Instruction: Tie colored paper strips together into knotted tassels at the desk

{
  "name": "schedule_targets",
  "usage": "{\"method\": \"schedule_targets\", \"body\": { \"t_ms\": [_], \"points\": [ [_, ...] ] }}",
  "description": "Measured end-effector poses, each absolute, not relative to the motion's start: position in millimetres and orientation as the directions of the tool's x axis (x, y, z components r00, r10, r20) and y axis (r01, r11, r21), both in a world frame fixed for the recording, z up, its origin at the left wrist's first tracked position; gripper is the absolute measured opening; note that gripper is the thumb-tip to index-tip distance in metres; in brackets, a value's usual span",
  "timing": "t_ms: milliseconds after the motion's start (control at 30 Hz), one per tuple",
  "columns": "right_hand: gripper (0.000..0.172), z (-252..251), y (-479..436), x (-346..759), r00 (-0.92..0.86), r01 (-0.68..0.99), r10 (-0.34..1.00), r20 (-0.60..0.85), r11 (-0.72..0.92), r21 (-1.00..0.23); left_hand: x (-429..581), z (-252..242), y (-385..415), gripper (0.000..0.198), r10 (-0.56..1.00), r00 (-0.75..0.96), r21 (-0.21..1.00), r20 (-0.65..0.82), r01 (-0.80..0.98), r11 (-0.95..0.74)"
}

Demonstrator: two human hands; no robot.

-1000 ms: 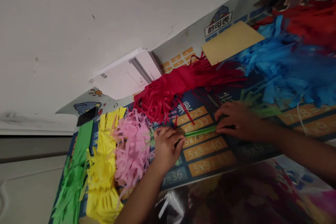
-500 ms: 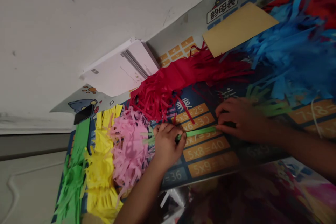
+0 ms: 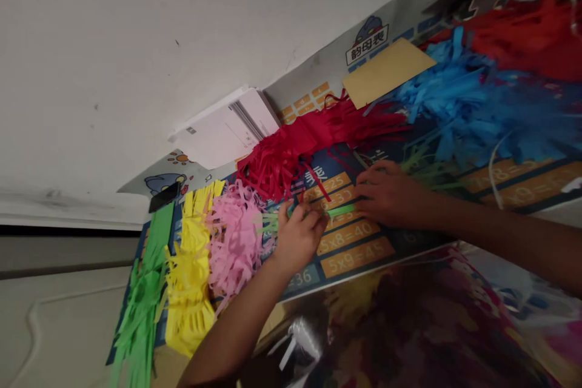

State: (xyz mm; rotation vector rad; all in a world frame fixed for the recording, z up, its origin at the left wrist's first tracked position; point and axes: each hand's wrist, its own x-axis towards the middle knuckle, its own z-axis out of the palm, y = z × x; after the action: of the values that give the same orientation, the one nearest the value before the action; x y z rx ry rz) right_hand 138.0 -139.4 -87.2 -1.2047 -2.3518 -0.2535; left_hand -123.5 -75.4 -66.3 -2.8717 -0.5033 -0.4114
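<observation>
A green fringed paper strip (image 3: 342, 210) stretches between my two hands, its narrow middle bare between them. My left hand (image 3: 300, 235) is closed on its left part, and loose green fringe pokes out past that hand towards the pink fringed paper (image 3: 236, 242). On the strip's other end my right hand (image 3: 384, 195) has its fingers closed, knuckles up, with more green fringe spread behind it; the fingertips are partly hidden. Crimson fringed paper (image 3: 309, 133) lies just beyond both hands.
Yellow (image 3: 191, 279) and green fringed papers (image 3: 140, 303) lie at the left, near a dark phone-like object (image 3: 164, 197). Blue (image 3: 468, 97) and red fringed papers (image 3: 531, 36) fill the right. A white paper stack (image 3: 222, 130) and tan card (image 3: 386, 73) lie near the wall (image 3: 136, 42).
My hands have come closer together, so less of the green strip shows between them. The whole view has shifted slightly, and the right hand sits further left.
</observation>
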Motion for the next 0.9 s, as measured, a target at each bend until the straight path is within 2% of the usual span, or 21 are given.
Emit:
{"method": "schedule_targets", "body": {
  "t_ms": [67,133,300,400,533,700,800,900],
  "points": [
    [0.022,-83.9,-138.1,133.9,-0.577,0.781,0.688,0.44,0.622,0.051,-118.8,-62.8,-75.8,0.014,0.271,0.923,-0.176,0.273,0.325,-0.929],
    [0.024,-83.1,-134.5,131.9,-0.611,0.772,0.691,0.387,0.628,0.1,-113.6,-61.7,-73.1,0.014,0.276,0.924,-0.161,0.267,0.325,-0.932],
    [0.015,-82.5,-124.6,129.0,-0.503,0.84,0.769,0.393,0.543,0.013,-105.9,-68.7,-64.0,0.011,0.302,0.888,-0.111,0.347,0.359,-0.927],
    [0.01,-79.6,-124.2,117.0,-0.488,0.854,0.761,0.428,0.518,0.054,-103.9,-73.8,-63.5,0.009,0.295,0.856,-0.129,0.424,0.38,-0.916],
    [0.025,-84.1,-126.7,101.1,-0.555,0.821,0.694,0.459,0.546,0.167,-105.3,-76.9,-68.8,0.014,0.27,0.852,-0.188,0.448,0.385,-0.904],
    [0.029,-97.0,-138.1,120.2,-0.58,0.794,0.629,0.517,0.58,0.185,-119.7,-79.3,-77.3,0.009,0.26,0.896,-0.189,0.36,0.342,-0.92],
    [0.025,-99.4,-144.8,140.3,-0.559,0.787,0.641,0.526,0.609,0.094,-129.4,-81.6,-79.0,0.014,0.247,0.892,-0.147,0.378,0.321,-0.935],
    [0.021,-103.0,-145.8,153.1,-0.433,0.819,0.74,0.515,0.561,-0.117,-134.6,-84.2,-77.3,0.014,0.321,0.844,-0.01,0.43,0.361,-0.933]
  ]
}}
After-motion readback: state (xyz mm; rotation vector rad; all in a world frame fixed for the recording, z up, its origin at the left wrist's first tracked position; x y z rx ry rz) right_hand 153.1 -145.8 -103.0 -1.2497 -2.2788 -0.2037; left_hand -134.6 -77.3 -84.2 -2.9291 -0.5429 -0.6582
